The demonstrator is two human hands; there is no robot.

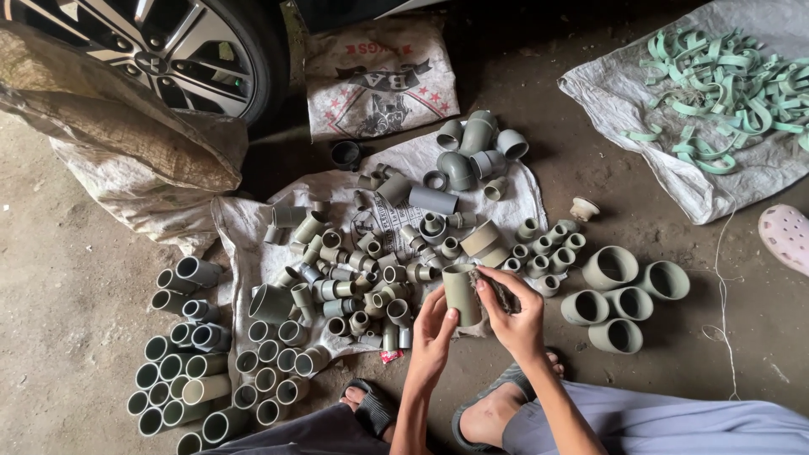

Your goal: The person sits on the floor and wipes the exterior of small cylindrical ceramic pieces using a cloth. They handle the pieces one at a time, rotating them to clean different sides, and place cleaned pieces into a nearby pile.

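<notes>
Near the middle, above your feet, you hold a fitting point(462, 293) with both hands.
Your left hand point(434, 333) grasps its lower part with curled fingers; your right hand point(516, 316) touches its rim while pinching a dark scrap point(499, 288) beside it. Many grey fittings lie on the white sack point(514, 190) just beyond, four wide sockets point(625, 297) stand at right, and green clips point(720, 80) are piled far right.

At frame centre, the pipe fitting point(462, 293) in hand is dull olive-grey. The loose fittings point(354, 270) behind it run grey to khaki on a white woven sack point(253, 244). Upper right, the curved clips point(725, 84) are pale mint green. At the right edge, a pink sandal point(788, 234).
</notes>
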